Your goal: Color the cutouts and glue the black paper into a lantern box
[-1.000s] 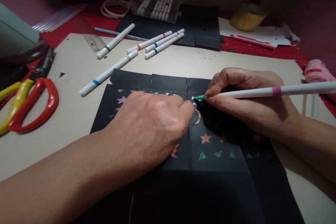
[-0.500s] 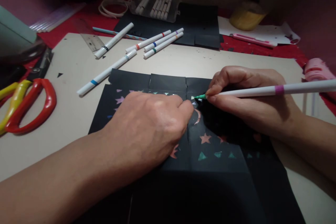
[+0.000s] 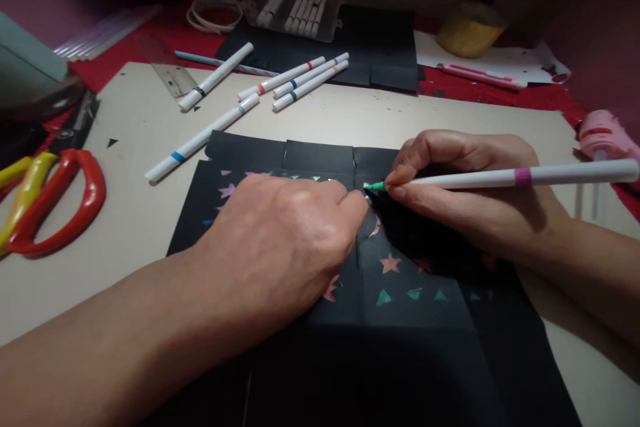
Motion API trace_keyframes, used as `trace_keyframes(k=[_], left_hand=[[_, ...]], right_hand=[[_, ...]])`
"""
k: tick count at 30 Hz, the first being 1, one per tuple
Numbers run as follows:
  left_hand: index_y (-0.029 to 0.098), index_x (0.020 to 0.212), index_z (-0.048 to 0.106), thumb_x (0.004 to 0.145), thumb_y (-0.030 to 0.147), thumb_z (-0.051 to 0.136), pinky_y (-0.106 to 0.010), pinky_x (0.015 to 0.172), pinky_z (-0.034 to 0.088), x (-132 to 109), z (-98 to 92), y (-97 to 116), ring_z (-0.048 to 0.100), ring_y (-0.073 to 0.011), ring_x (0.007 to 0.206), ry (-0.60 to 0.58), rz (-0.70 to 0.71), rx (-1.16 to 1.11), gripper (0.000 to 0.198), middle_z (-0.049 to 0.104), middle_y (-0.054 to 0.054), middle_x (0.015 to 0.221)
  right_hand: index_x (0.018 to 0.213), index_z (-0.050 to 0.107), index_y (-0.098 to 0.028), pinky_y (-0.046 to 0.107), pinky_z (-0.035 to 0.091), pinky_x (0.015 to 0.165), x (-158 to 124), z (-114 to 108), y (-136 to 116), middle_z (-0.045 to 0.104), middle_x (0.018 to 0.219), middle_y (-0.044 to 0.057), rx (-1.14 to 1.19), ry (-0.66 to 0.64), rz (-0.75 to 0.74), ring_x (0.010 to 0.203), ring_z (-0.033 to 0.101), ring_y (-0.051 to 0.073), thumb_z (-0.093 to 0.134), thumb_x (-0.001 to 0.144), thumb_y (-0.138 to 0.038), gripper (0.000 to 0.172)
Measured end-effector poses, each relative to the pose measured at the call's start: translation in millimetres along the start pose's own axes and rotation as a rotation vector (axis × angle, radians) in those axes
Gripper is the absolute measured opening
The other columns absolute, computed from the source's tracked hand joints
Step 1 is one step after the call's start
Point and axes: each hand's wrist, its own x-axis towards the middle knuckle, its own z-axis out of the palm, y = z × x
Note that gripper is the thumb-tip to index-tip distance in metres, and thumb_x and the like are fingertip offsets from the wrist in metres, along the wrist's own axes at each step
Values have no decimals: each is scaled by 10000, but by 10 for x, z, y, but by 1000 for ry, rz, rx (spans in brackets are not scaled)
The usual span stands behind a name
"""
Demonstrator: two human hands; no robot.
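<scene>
We see a dim, warm-lit frame: corners fall dark, the top edge is murky and soft, and our hands throw heavy shadow across the lower centre; edges bend slightly.

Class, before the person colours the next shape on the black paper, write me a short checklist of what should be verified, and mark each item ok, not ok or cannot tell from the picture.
1. Right hand grips the marker near its tip: ok.
2. Green tip sits on the black paper: ok.
3. Left hand presses the paper flat beside the tip: ok.
4. Shape under the tip can be seen: cannot tell, fingers hide it.
5. Spare markers lie apart from the paper: ok.
6. Scissors lie apart from both hands: ok.
</scene>
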Motion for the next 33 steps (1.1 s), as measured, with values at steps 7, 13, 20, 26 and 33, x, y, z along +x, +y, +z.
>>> trace_keyframes(k=[7, 13, 20, 26, 33], left_hand=[[187, 932, 678, 907, 164, 441, -333, 502, 208, -5, -28, -5, 491, -176, 531, -32, -10, 0, 239, 574, 7, 660], [197, 915, 672, 869, 163, 469, -324, 486, 215, 12, -30, 5, 499, -169, 525, -36, -17, 5, 211, 573, 10, 656], [206, 912, 657, 862, 164, 481, -320, 478, 231, 6, -11, 1, 495, -166, 509, -16, -9, 0, 188, 570, 9, 653], [212, 917, 646, 869, 166, 488, -320, 475, 236, 17, -18, -2, 501, -171, 517, -24, -11, -18, 171, 581, 7, 653], [185, 923, 664, 912, 151, 425, -327, 466, 247, 2, -60, -7, 465, -169, 505, -32, 0, -42, 241, 563, 1, 632]], right_hand=[[677, 646, -203, 242, 354, 467, 14, -28, 14, 656, 666, -15, -37, 29, 12, 560, 527, 107, 705, 764, -131, 127], [645, 638, -199, 241, 339, 455, 35, -20, 12, 640, 644, -10, 14, 32, 41, 545, 512, 104, 711, 755, -146, 143], [675, 651, -214, 273, 326, 446, 37, -29, -30, 630, 635, -1, 41, -16, 105, 526, 505, 126, 715, 756, -158, 117], [648, 624, -218, 285, 309, 439, 52, -12, -61, 597, 594, -13, 25, 0, 99, 509, 474, 121, 707, 742, -130, 154], [651, 635, -214, 261, 314, 454, 30, -18, 3, 618, 634, -20, 135, 74, 107, 529, 475, 101, 707, 731, -79, 173]])
